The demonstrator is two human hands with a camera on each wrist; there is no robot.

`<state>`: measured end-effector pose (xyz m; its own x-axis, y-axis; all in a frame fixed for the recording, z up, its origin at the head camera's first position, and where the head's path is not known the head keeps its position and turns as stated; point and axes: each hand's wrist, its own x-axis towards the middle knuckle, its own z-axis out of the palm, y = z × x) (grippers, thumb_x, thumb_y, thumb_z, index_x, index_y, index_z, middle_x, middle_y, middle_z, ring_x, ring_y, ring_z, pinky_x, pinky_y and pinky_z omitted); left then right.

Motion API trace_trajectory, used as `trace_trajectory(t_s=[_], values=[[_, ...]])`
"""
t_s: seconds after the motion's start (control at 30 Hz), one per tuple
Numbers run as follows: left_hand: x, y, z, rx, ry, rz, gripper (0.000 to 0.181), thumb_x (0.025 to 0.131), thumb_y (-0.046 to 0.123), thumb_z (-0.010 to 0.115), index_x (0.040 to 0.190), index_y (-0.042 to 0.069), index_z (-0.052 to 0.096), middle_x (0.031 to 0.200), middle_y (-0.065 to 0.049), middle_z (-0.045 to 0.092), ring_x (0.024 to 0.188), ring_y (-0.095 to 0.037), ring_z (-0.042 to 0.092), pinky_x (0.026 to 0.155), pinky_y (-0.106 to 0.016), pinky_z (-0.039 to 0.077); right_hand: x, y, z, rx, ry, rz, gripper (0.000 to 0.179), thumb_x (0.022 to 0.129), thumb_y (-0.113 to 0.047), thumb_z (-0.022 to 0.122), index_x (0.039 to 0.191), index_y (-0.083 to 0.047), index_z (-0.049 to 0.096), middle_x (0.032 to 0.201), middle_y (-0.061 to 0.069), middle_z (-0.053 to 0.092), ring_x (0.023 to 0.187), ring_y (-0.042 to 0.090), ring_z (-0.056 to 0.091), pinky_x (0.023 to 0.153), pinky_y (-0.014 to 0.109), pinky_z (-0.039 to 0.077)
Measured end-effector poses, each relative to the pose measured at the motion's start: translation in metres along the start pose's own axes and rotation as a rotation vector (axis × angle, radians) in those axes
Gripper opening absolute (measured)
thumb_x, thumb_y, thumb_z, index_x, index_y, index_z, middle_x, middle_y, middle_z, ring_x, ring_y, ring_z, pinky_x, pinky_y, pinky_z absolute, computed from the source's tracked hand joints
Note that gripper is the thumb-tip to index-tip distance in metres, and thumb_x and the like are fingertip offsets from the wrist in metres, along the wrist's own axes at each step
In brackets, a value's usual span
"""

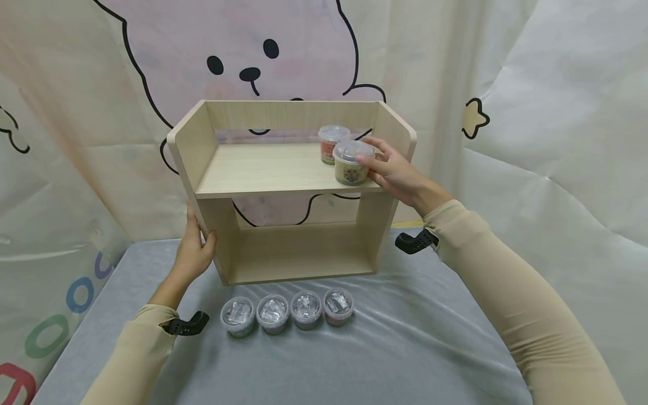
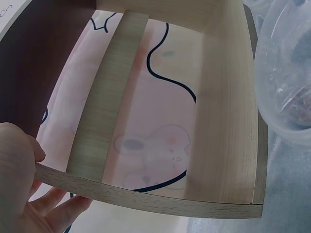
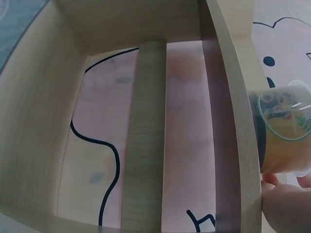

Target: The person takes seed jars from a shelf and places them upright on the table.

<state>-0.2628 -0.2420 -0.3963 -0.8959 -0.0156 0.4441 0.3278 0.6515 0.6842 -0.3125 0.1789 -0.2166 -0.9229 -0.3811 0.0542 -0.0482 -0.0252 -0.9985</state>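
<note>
A small two-tier wooden shelf (image 1: 263,169) stands on the cloth-covered table. My left hand (image 1: 194,256) grips its left side panel, the thumb at the inner face and the fingers (image 2: 68,211) outside. On the upper tier, toward the right, my right hand (image 1: 397,173) holds a clear lidded plastic cup (image 1: 350,172) with yellowish contents and a printed design. The cup is upright at the tier's front edge; in the right wrist view its side (image 3: 286,145) shows past the board. Just behind it stands a similar cup with a red label (image 1: 327,149).
Several lidded clear cups (image 1: 238,316) stand in a row on the grey-blue cloth (image 1: 324,371) in front of the shelf. Behind the shelf hangs a pale curtain (image 1: 415,67) with a cartoon bear print. The lower tier (image 1: 304,247) has an open back with a crossbar.
</note>
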Motion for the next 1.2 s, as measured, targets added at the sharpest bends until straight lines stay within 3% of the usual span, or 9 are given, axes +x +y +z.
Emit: trace_trajectory(t_s=[0.43, 0.73, 0.9, 1.2], values=[[-0.001, 0.001, 0.0, -0.006, -0.001, -0.003, 0.088, 0.1, 0.004, 0.044, 0.161, 0.025, -0.016, 0.161, -0.033, 0.021, 0.136, -0.061, 0.039, 0.087, -0.074, 0.049, 0.004, 0.001, -0.001, -0.087, 0.031, -0.01, 0.063, 0.102, -0.005, 0.054, 0.158, -0.012, 0.025, 0.156, 0.014, 0.032, 0.148, 0.021, 0.033, 0.127, 0.038, 0.023], [-0.001, 0.001, 0.0, -0.008, 0.004, -0.007, 0.089, 0.1, 0.004, 0.045, 0.162, 0.028, -0.015, 0.163, -0.031, 0.02, 0.138, -0.06, 0.038, 0.088, -0.075, 0.048, -0.004, -0.004, 0.0, -0.094, 0.031, -0.029, 0.064, 0.102, -0.006, 0.055, 0.158, -0.013, 0.025, 0.161, 0.014, 0.029, 0.148, 0.022, 0.033, 0.126, 0.039, 0.026], [-0.001, 0.001, 0.0, -0.008, 0.008, 0.002, 0.089, 0.099, 0.004, 0.045, 0.162, 0.027, -0.014, 0.162, -0.032, 0.021, 0.137, -0.061, 0.039, 0.086, -0.075, 0.049, -0.011, -0.004, 0.001, -0.158, 0.036, -0.051, 0.063, 0.101, -0.008, 0.057, 0.157, -0.015, 0.029, 0.156, 0.013, 0.037, 0.141, 0.02, 0.04, 0.125, 0.04, 0.029], [-0.002, 0.002, -0.001, 0.004, 0.006, -0.005, 0.088, 0.1, 0.005, 0.045, 0.162, 0.025, -0.015, 0.163, -0.032, 0.021, 0.136, -0.061, 0.038, 0.087, -0.075, 0.048, -0.026, -0.004, -0.003, -0.188, 0.038, -0.086, 0.062, 0.1, -0.008, 0.058, 0.156, -0.016, 0.032, 0.148, 0.011, 0.043, 0.131, 0.015, 0.046, 0.115, 0.028, 0.039]])
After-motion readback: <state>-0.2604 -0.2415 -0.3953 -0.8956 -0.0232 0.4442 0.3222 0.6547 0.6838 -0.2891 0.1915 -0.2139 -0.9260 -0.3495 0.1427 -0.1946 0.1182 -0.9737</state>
